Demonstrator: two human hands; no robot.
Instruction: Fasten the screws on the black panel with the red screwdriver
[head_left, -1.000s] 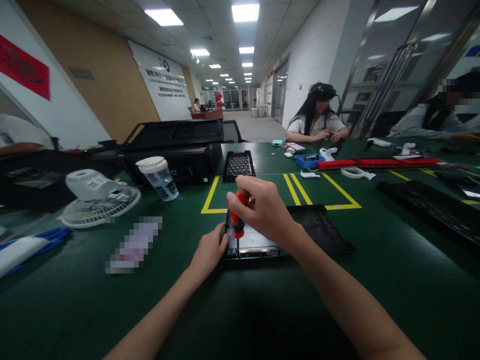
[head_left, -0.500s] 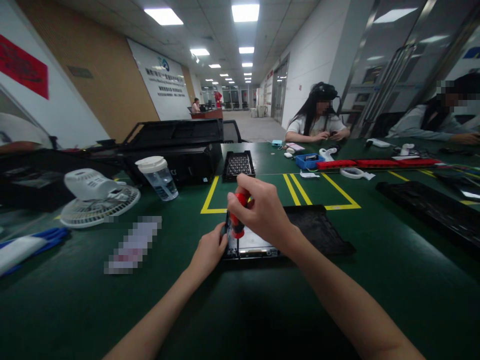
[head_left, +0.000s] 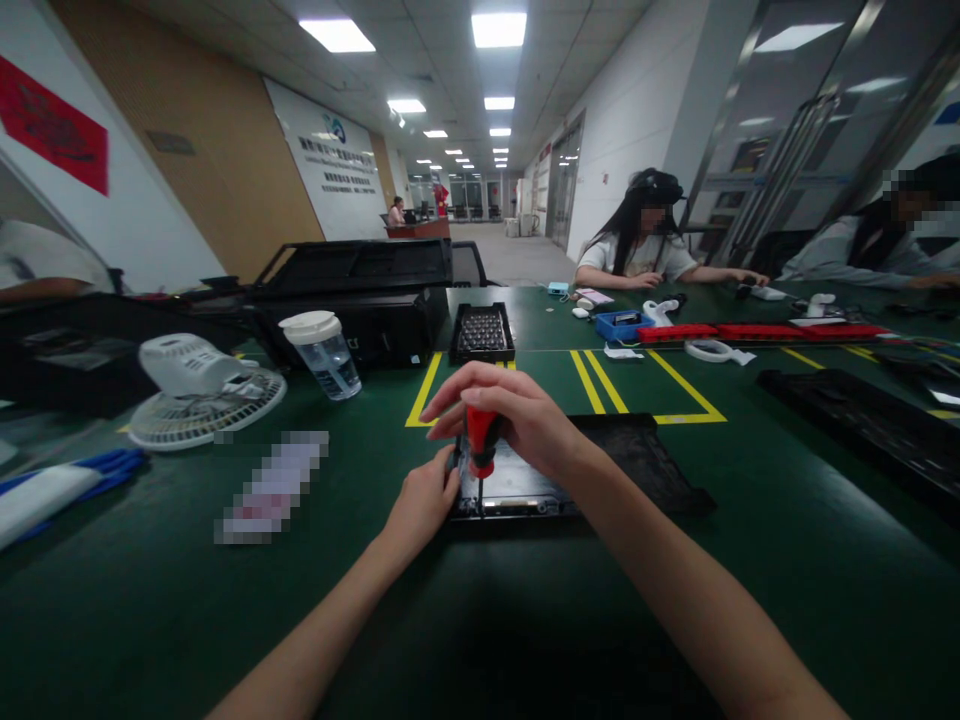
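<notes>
A red-and-black screwdriver point(head_left: 481, 445) stands upright, its shaft reaching down to the near-left corner of a flat black casing point(head_left: 630, 455). The casing lies on the green table and has a silvery plate point(head_left: 514, 485) in its left part. From above, my right hand point(head_left: 525, 415) holds the screwdriver's handle with the thumb against it and the fingers stretched loosely past it. My left hand point(head_left: 426, 495) grips the casing's left edge, its fingertips partly hidden behind that edge. What lies under the screwdriver's tip is too small to make out.
Ahead stands a black tray with a grid of small pockets point(head_left: 482, 333). To the left are a lidded cup point(head_left: 326, 360), a white fan point(head_left: 202, 395) and blue-and-white gloves point(head_left: 67, 490). Right are a blue bin point(head_left: 621, 325), a tape roll point(head_left: 709, 351) and a long black panel point(head_left: 862, 435). Co-workers sit beyond.
My right hand's fingers have uncurled from around the screwdriver handle and now extend leftward. My left hand keeps its place on the casing. A co-worker's arm has stretched out to the right.
</notes>
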